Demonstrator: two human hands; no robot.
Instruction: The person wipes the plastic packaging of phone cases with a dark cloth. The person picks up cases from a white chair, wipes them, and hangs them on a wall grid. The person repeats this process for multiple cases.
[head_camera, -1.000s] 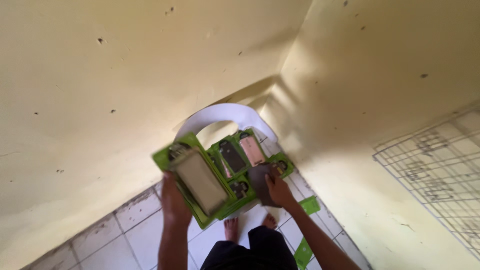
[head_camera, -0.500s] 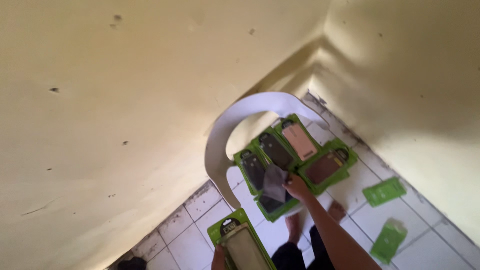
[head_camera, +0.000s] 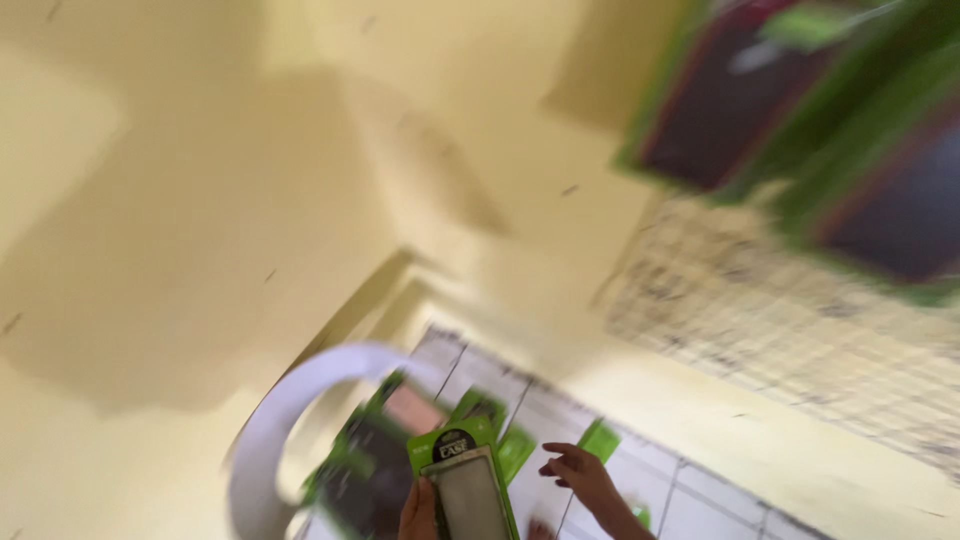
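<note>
Standing upright in left hand (head_camera: 418, 512): green package (head_camera: 463, 483)

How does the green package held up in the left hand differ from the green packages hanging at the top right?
The held green package is sharp and gripped from below by the left hand; the hanging packages are blurred and no hand touches them. The held one has a pale window, while the hanging ones show dark windows. The held one looks smaller in frame. Both kinds have bright green card borders.
</note>
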